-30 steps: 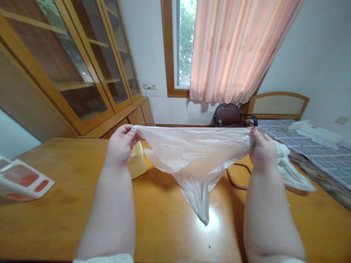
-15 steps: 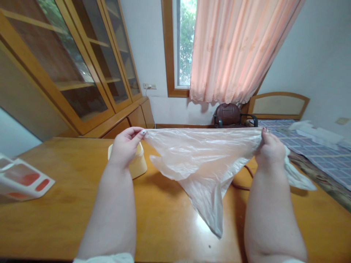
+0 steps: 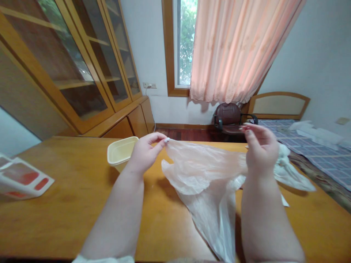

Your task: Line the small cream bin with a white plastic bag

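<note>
A thin, whitish see-through plastic bag (image 3: 203,171) hangs crumpled above the table, its lower end drooping toward the near edge. My left hand (image 3: 148,149) pinches its upper left corner between thumb and fingers. My right hand (image 3: 261,144) is raised at the bag's right side, fingers loosely curled, with nothing visible in them. The bag's right end sags lower, partly hidden behind my right wrist. Just beyond my left wrist stands a pale yellow plastic tub (image 3: 120,151), its open top facing up. A knotted whitish plastic bag (image 3: 292,171) lies right of my right forearm.
The wooden table (image 3: 68,212) spreads beneath both arms. At its left is a white and orange plastic holder (image 3: 27,179). Beyond stand a glass-door cabinet (image 3: 90,65), a dark red armchair (image 3: 230,115) and a bed (image 3: 320,149) with a checked cover.
My right hand has let go of the bag's right corner, and that side has dropped. My left hand has moved rightward with its corner, uncovering more of the tub.
</note>
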Demonstrator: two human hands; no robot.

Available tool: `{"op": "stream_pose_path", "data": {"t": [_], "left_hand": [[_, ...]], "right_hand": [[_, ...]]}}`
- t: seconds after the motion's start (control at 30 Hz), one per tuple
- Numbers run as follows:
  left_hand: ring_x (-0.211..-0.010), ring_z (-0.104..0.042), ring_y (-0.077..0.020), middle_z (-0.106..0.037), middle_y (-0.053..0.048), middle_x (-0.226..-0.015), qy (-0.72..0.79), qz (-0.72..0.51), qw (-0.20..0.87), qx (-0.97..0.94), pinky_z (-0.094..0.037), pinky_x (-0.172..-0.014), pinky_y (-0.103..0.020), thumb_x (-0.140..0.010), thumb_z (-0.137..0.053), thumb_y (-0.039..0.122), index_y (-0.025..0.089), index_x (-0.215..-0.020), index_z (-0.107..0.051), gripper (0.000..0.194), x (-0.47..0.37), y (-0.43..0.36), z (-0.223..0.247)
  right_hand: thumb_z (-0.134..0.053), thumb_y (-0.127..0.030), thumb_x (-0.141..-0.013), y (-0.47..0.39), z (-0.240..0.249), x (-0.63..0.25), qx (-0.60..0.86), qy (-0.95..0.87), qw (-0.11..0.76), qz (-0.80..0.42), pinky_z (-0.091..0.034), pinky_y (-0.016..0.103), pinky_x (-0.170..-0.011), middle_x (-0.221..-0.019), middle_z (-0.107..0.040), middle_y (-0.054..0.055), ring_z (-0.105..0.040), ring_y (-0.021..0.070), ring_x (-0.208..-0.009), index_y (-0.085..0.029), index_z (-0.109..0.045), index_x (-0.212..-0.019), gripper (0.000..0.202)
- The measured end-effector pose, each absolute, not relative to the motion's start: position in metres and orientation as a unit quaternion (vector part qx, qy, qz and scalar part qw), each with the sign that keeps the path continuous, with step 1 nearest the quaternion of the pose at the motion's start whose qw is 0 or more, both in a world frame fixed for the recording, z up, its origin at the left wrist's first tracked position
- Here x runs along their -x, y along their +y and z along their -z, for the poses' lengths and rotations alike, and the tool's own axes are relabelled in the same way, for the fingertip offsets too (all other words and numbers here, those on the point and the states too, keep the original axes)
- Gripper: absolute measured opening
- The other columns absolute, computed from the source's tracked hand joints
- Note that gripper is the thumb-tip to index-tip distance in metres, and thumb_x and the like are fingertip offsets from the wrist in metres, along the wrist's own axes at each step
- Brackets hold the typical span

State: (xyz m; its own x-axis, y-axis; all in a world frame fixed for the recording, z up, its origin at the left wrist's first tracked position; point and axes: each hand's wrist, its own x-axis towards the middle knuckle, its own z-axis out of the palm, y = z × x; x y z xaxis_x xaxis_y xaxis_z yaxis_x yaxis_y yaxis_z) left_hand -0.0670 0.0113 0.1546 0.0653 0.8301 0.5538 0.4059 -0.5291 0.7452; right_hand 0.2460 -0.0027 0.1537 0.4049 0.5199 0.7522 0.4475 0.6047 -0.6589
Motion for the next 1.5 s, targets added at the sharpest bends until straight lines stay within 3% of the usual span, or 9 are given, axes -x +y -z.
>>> {"op": "stream_pose_path", "data": {"t": [0.13, 0.27, 0.47, 0.57, 0.67, 0.8, 0.93, 1.3, 1.5], "left_hand": [[-0.078, -0.064, -0.0197, -0.071, -0.003, -0.080, 0.425, -0.451, 0.182, -0.763, -0.051, -0.078, -0.032, -0.083, -0.059, 0.043, 0.022, -0.078, -0.070, 0.025, 0.039, -0.008, -0.158], [-0.082, -0.065, -0.0200, -0.072, -0.003, -0.084, 0.391, -0.392, 0.199, -0.808, -0.051, -0.081, -0.032, -0.085, -0.057, 0.041, 0.025, -0.083, -0.071, 0.021, 0.029, -0.012, -0.158], [-0.113, -0.060, -0.0256, -0.065, -0.008, -0.122, 0.436, -0.307, 0.253, -0.807, -0.046, -0.097, -0.038, -0.083, -0.058, 0.047, 0.024, -0.114, -0.065, 0.040, 0.050, 0.016, -0.142], [-0.107, -0.064, -0.0282, -0.067, -0.011, -0.120, 0.456, -0.204, 0.302, -0.812, -0.050, -0.090, -0.039, -0.074, -0.067, 0.050, 0.024, -0.117, -0.065, 0.051, 0.060, 0.026, -0.135], [-0.091, -0.068, -0.0258, -0.072, -0.007, -0.103, 0.437, -0.184, 0.320, -0.820, -0.052, -0.079, -0.035, -0.073, -0.069, 0.049, 0.025, -0.108, -0.069, 0.043, 0.064, 0.030, -0.132], [-0.074, -0.065, -0.0211, -0.071, -0.004, -0.079, 0.451, -0.282, 0.299, -0.792, -0.051, -0.068, -0.032, -0.079, -0.061, 0.047, 0.020, -0.081, -0.070, 0.028, 0.066, 0.035, -0.129], [-0.070, -0.061, -0.0180, -0.068, -0.003, -0.073, 0.483, -0.387, 0.284, -0.732, -0.048, -0.067, -0.029, -0.075, -0.066, 0.047, 0.018, -0.072, -0.067, 0.029, 0.072, 0.040, -0.133], [-0.054, -0.054, -0.0085, -0.063, 0.002, -0.063, 0.382, -0.697, 0.339, -0.504, -0.045, -0.053, -0.019, -0.061, -0.083, 0.040, 0.017, -0.072, -0.066, 0.030, 0.123, 0.052, -0.139], [-0.054, -0.057, -0.0085, -0.064, 0.002, -0.062, 0.307, -0.760, 0.349, -0.454, -0.048, -0.053, -0.019, -0.060, -0.085, 0.035, 0.018, -0.070, -0.066, 0.027, 0.131, 0.048, -0.146]], "right_hand": [[-0.070, -0.043, -0.078, -0.021, -0.154, -0.189, 0.385, -0.777, 0.474, -0.155, -0.049, 0.037, -0.087, -0.102, -0.071, 0.006, -0.065, 0.0227, -0.096, -0.024, -0.068, -0.103, 0.031], [-0.060, -0.038, -0.088, -0.021, -0.148, -0.172, 0.394, -0.816, 0.399, -0.139, -0.047, 0.029, -0.067, -0.080, -0.071, 0.003, -0.064, 0.0176, -0.072, -0.023, -0.071, -0.086, 0.019], [-0.062, -0.039, -0.085, -0.006, -0.147, -0.203, 0.436, -0.713, 0.534, -0.130, -0.046, 0.028, -0.064, -0.078, -0.071, 0.003, -0.063, 0.0172, -0.072, -0.023, -0.073, -0.082, 0.020], [-0.068, -0.044, -0.079, 0.004, -0.142, -0.221, 0.452, -0.621, 0.624, -0.147, -0.046, 0.028, -0.061, -0.074, -0.070, 0.002, -0.061, 0.0166, -0.066, -0.023, -0.073, -0.080, 0.022], [-0.073, -0.047, -0.073, 0.014, -0.138, -0.235, 0.456, -0.548, 0.685, -0.149, -0.045, 0.028, -0.058, -0.070, -0.068, 0.002, -0.060, 0.0157, -0.062, -0.021, -0.072, -0.077, 0.027], [-0.074, -0.047, -0.072, 0.018, -0.140, -0.249, 0.457, -0.511, 0.715, -0.137, -0.044, 0.026, -0.056, -0.067, -0.066, 0.000, -0.056, 0.0136, -0.059, -0.020, -0.071, -0.076, 0.027], [-0.073, -0.045, -0.072, 0.019, -0.145, -0.259, 0.456, -0.466, 0.751, -0.102, -0.043, 0.025, -0.054, -0.065, -0.063, -0.001, -0.053, 0.0118, -0.056, -0.019, -0.068, -0.074, 0.026], [-0.070, -0.037, -0.074, 0.009, -0.160, -0.273, 0.377, -0.327, 0.864, 0.062, -0.031, 0.021, -0.051, -0.053, -0.044, -0.006, -0.036, 0.0062, -0.051, -0.015, -0.054, -0.060, 0.031], [-0.076, -0.042, -0.067, 0.002, -0.166, -0.277, 0.321, -0.281, 0.899, 0.099, -0.037, 0.023, -0.058, -0.061, -0.048, -0.005, -0.042, 0.0080, -0.059, -0.016, -0.053, -0.064, 0.035]]}}
